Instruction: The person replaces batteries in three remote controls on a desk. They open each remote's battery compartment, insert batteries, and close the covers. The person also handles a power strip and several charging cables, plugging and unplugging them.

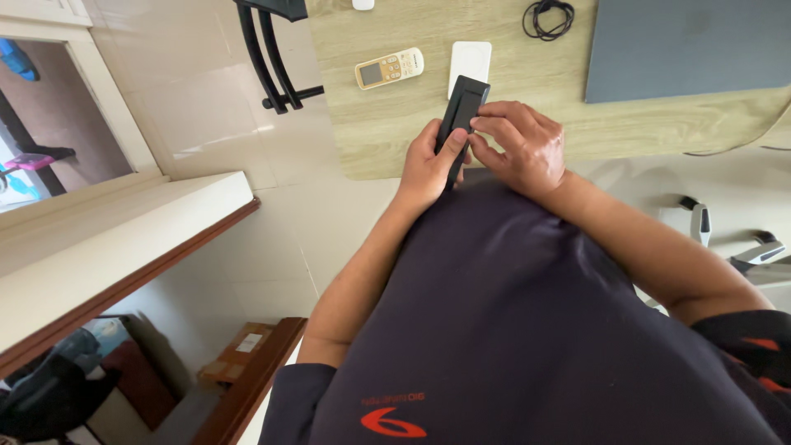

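Note:
A long black remote-like device (463, 103) is held over the near edge of a light wooden table (387, 124). My left hand (428, 165) wraps its lower end, thumb lying along its face. My right hand (523, 147) pinches the device's side near its middle with fingertips. The device's lower end is hidden behind my hands. My dark shirt fills the lower part of the view.
On the table lie a cream remote control (389, 67), a white flat rectangular object (470, 59), a coiled black cable (548, 18) and a grey mat or laptop (688, 45). A black chair frame (268, 58) stands left of the table over pale floor tiles.

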